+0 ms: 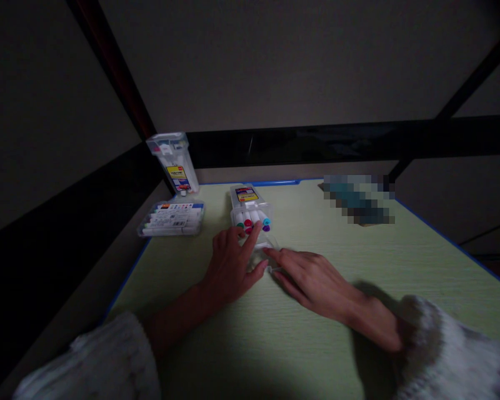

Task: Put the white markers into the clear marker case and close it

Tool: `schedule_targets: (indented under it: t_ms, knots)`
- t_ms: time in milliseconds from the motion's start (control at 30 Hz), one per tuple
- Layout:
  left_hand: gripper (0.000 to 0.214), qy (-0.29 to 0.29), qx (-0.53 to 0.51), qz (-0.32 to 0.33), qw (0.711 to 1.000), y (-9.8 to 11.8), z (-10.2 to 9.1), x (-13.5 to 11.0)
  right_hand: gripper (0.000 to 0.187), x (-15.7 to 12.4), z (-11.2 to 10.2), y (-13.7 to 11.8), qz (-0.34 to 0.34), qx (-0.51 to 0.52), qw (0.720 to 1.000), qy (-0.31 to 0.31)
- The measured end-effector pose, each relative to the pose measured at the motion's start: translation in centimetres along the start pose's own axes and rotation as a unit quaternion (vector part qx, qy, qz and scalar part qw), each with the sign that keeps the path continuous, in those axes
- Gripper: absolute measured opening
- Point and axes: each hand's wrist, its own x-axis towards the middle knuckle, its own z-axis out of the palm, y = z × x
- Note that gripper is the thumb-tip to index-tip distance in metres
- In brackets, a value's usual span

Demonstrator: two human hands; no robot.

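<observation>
A clear plastic marker case (238, 195) lies in front of me on the table, its end facing me open. Inside it are several white markers (254, 215) with coloured ends, red, green, blue and purple among them. Its clear lid (258, 256) hangs toward me, flat near the tabletop. My left hand (230, 261) has its index finger stretched to the marker ends and its thumb apart, beside the lid. My right hand (312, 278) grips the lid's right edge between thumb and fingers.
At the back left stands an upright clear case of markers (177, 166). A second closed marker case (173, 219) lies in front of it. A pixelated, blurred-out object (358, 200) lies at the back right. The pale green table (316, 350) has a blue edge, with a dark-framed wall behind.
</observation>
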Motion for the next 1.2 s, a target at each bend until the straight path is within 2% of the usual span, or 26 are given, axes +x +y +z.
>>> schedule_targets:
  t_ms: [167, 300, 433, 867, 1100, 1200]
  knots:
    - [0.065, 0.026, -0.033, 0.029, 0.999, -0.3, -0.1, -0.2, 0.033, -0.1, 0.0, 0.1, -0.005, 0.003, 1.000, 0.002]
    - [0.036, 0.071, -0.074, 0.104, 0.989, -0.5, -0.4, -0.4, 0.022, 0.0, -0.1, 0.2, -0.001, -0.003, 1.000, 0.010]
    - [0.012, 0.070, -0.074, 0.144, 0.984, -0.7, -0.5, -0.4, 0.015, 0.0, -0.1, 0.4, -0.003, -0.036, 0.999, 0.001]
    - [0.019, 0.062, -0.042, 0.232, 0.970, -1.0, -0.1, -0.2, 0.007, -0.1, 0.0, 0.8, -0.002, -0.067, 0.998, -0.019]
    - [0.021, 0.066, -0.037, 0.252, 0.965, -0.8, -0.3, -0.3, 0.006, -0.2, 0.0, 1.2, -0.023, -0.064, 0.998, -0.005]
    - [0.020, 0.085, -0.041, 0.255, 0.962, -0.8, -0.5, -0.3, 0.006, -0.3, -0.1, 1.4, -0.037, -0.065, 0.997, 0.015]
